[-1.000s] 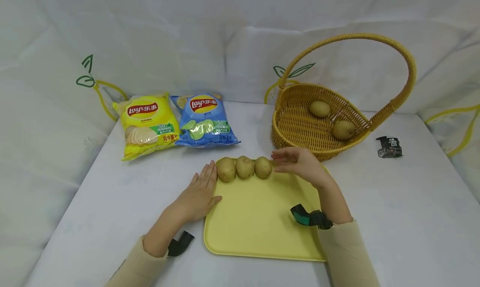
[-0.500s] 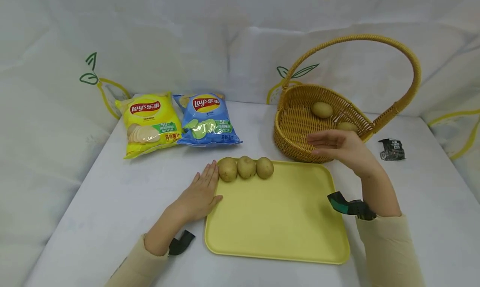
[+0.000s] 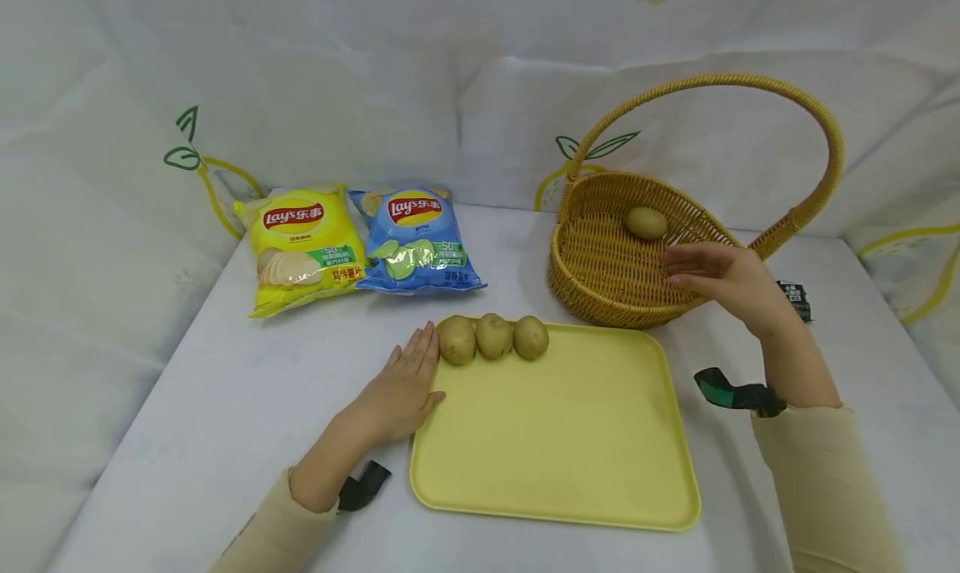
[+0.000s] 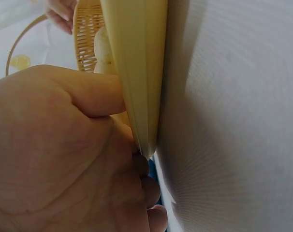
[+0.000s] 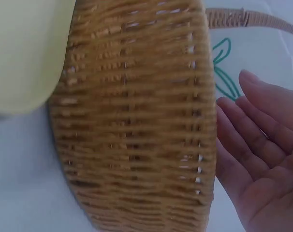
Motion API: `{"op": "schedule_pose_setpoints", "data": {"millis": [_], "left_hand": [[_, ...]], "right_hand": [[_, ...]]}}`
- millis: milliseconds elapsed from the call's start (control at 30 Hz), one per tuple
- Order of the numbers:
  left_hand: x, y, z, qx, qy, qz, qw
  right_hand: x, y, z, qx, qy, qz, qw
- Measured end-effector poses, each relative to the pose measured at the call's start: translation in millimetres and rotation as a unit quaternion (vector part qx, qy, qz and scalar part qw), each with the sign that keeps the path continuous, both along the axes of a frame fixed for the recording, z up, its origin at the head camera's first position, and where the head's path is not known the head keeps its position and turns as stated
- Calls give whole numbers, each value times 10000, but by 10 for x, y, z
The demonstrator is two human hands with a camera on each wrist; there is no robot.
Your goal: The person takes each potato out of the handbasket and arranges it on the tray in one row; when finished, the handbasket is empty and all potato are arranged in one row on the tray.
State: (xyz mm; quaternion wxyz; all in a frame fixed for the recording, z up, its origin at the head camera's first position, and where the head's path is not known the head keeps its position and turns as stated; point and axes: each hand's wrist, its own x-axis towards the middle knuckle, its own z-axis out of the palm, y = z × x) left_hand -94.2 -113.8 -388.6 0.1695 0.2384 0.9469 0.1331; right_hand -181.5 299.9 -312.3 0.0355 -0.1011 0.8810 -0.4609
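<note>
My left hand (image 3: 401,390) lies with straight fingers along the left edge of the yellow tray (image 3: 555,440), its thumb over the rim. In the left wrist view that thumb (image 4: 95,94) rests against the tray's side. Three potatoes (image 3: 494,336) sit in a row at the tray's back left corner, the leftmost right by my left fingertips. My right hand (image 3: 731,281) is over the right front rim of the wicker basket (image 3: 600,306), fingers loosely bent with nothing in them. One potato (image 3: 645,222) shows inside the basket; the hand covers the spot of another.
A yellow chip bag (image 3: 300,252) and a blue chip bag (image 3: 416,244) lie at the back left. The basket's tall handle (image 3: 750,82) arches above it. A small black wrapper (image 3: 797,300) is partly hidden behind the right wrist.
My right hand has moved from beside the potato row to the right and back, over the basket, covering one potato there. My left hand has stayed at the tray's edge.
</note>
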Motion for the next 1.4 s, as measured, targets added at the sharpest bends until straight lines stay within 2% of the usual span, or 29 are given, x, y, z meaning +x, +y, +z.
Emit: {"op": "schedule_pose_setpoints", "data": {"millis": [267,633,833,1000,1200,1300,1400], "left_hand": [[-2,7,-7,2,63,-4,10000],[-6,20,-32,-49,45,29,10000],[-5,20,-25,-58,23,38,10000],[-1,23,-14,-38,38,39,10000],[3,23,-13,-52,54,26,10000],[4,22,-13,-56,61,24,10000],[5,17,-5,-56,63,38,10000]], "right_hand": [[-148,203,13,758,16,-242,9968],[-340,360,-15,1839,16,-135,9828],[-420,316,-56,1838,-173,-253,9825],[-486,284,-89,1896,-171,-423,9808],[-534,270,-93,2315,-493,-440,9706],[-545,260,-93,2539,-471,-447,9650],[-553,255,-102,2607,-430,-405,9636]]}}
